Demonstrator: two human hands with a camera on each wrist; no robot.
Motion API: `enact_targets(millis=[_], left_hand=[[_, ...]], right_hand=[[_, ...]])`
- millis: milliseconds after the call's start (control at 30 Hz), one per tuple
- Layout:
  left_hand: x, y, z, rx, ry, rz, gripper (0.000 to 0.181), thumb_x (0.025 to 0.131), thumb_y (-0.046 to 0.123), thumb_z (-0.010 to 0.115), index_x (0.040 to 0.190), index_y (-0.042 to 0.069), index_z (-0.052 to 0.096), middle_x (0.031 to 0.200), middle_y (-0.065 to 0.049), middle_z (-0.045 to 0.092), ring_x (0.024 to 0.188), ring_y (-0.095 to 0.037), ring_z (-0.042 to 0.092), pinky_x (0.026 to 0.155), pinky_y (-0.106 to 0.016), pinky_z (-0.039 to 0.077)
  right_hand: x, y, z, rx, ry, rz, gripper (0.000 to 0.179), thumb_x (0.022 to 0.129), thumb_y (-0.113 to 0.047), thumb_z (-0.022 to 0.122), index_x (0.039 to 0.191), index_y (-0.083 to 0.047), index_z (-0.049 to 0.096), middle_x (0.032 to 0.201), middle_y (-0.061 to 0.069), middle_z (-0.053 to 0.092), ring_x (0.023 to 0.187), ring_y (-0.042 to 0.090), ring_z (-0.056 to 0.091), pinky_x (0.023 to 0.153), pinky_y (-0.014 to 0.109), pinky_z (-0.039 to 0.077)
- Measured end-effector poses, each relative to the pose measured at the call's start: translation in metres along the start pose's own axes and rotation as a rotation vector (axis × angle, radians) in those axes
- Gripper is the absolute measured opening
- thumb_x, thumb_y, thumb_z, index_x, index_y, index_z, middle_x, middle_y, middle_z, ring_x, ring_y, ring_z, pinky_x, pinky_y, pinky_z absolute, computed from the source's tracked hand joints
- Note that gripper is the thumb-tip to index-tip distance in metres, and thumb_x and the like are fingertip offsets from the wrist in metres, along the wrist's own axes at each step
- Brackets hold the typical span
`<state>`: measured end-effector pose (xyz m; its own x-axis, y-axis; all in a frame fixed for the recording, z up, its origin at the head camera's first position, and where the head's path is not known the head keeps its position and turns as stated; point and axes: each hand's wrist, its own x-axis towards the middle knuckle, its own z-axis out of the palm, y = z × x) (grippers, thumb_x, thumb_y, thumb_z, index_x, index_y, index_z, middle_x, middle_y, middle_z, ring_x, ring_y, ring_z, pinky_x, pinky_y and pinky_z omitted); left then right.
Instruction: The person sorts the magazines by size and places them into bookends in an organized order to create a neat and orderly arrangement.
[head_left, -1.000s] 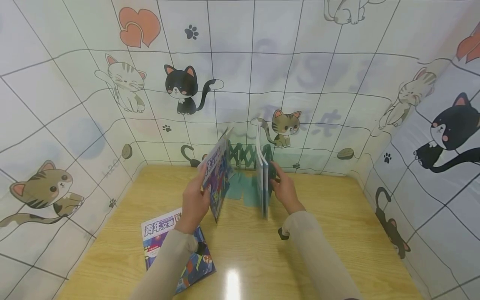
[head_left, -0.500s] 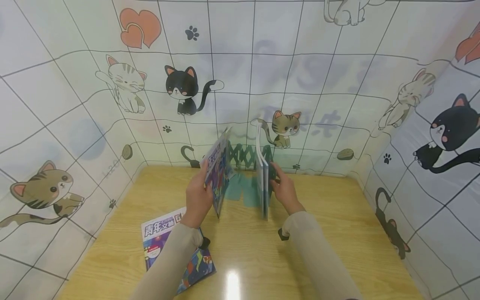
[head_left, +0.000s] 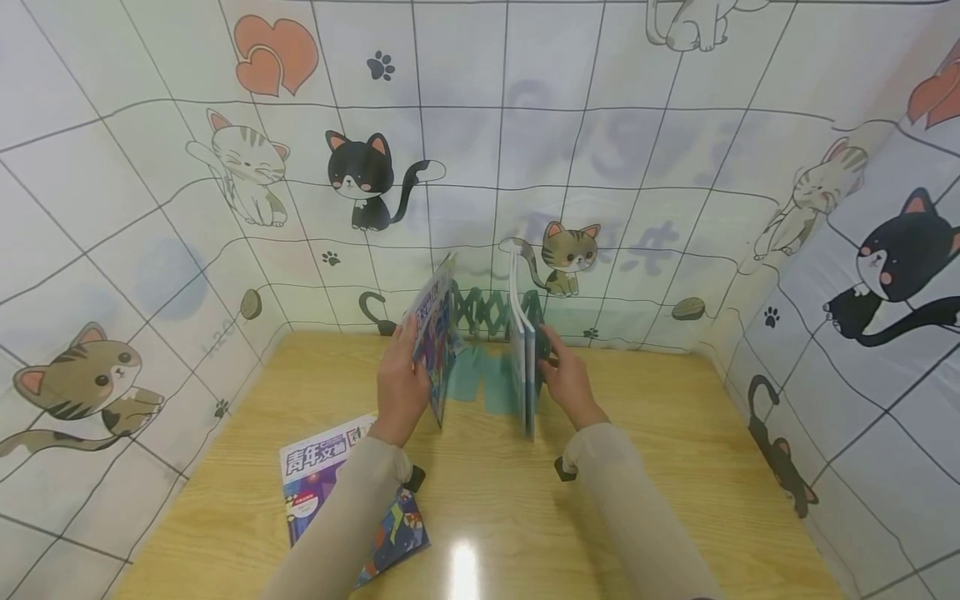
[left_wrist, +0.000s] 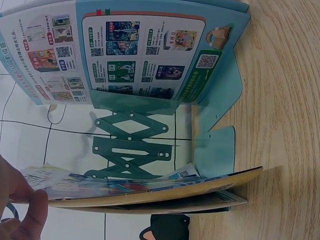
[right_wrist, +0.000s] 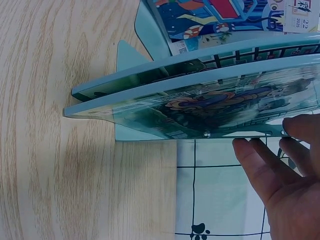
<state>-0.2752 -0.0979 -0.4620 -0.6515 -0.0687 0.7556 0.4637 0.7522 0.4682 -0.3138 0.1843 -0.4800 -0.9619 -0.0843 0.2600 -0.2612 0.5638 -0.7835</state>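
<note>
My left hand point(head_left: 402, 387) grips a magazine point(head_left: 435, 333) with a colourful cover, held upright at the left side of a green expandable bookend point(head_left: 480, 310). In the left wrist view, thumb and finger point(left_wrist: 35, 212) pinch its edge, and the bookend's zigzag lattice point(left_wrist: 131, 131) shows behind. Two thin books point(head_left: 522, 367) with pale blue spines stand against the bookend's right side. My right hand point(head_left: 572, 379) holds that right side plate from outside, thumb near its upper edge and fingertips behind, as the right wrist view shows point(right_wrist: 200, 134).
Another magazine point(head_left: 315, 471) with a purple and blue cover lies flat on the wooden table point(head_left: 660, 467), partly under my left forearm. A white sheet point(head_left: 465, 192) with printed cats and grid lines stands behind and on both sides.
My left hand has moved slightly right and forward with the magazine, closer to the bookend. The right hand and the two books have stayed in place.
</note>
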Motion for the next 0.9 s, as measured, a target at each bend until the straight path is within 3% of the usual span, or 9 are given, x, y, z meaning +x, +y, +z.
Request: enact_targets(millis=[533, 667, 767, 900], left_hand=[[-0.002, -0.014, 0.012, -0.003, -0.028, -0.017, 0.084, 0.079, -0.018, 0.060, 0.152, 0.012, 0.034, 0.149, -0.015, 0.041, 0.135, -0.035, 0.038, 0.105, -0.049, 0.036], [0.000, -0.016, 0.013, 0.000, -0.044, -0.023, 0.086, 0.079, -0.017, 0.061, 0.154, 0.016, 0.032, 0.156, -0.015, 0.026, 0.132, -0.037, 0.042, 0.088, -0.047, 0.049], [0.002, -0.019, 0.013, -0.001, -0.054, -0.015, 0.087, 0.079, -0.016, 0.061, 0.154, 0.018, 0.032, 0.158, -0.016, 0.020, 0.129, -0.039, 0.044, 0.072, -0.043, 0.051], [0.005, -0.022, 0.014, 0.003, -0.079, -0.003, 0.085, 0.080, -0.016, 0.062, 0.153, 0.018, 0.033, 0.157, -0.018, 0.023, 0.128, -0.040, 0.045, 0.078, -0.046, 0.052]], right_hand=[[0.000, 0.000, 0.001, 0.000, 0.013, -0.022, 0.065, 0.096, 0.002, 0.055, 0.151, -0.024, 0.035, 0.142, 0.027, 0.044, 0.110, 0.046, 0.058, 0.075, 0.041, 0.056], [0.000, -0.001, 0.001, 0.014, 0.017, -0.029, 0.064, 0.095, 0.002, 0.056, 0.151, -0.024, 0.037, 0.142, 0.026, 0.044, 0.110, 0.046, 0.059, 0.074, 0.041, 0.056], [0.000, 0.000, 0.001, 0.015, 0.013, -0.025, 0.065, 0.096, 0.001, 0.056, 0.151, -0.026, 0.036, 0.143, 0.024, 0.044, 0.111, 0.045, 0.058, 0.075, 0.041, 0.056], [0.001, 0.001, 0.002, 0.004, 0.009, -0.017, 0.066, 0.096, 0.001, 0.056, 0.151, -0.027, 0.035, 0.145, 0.023, 0.042, 0.111, 0.046, 0.058, 0.076, 0.042, 0.056]])
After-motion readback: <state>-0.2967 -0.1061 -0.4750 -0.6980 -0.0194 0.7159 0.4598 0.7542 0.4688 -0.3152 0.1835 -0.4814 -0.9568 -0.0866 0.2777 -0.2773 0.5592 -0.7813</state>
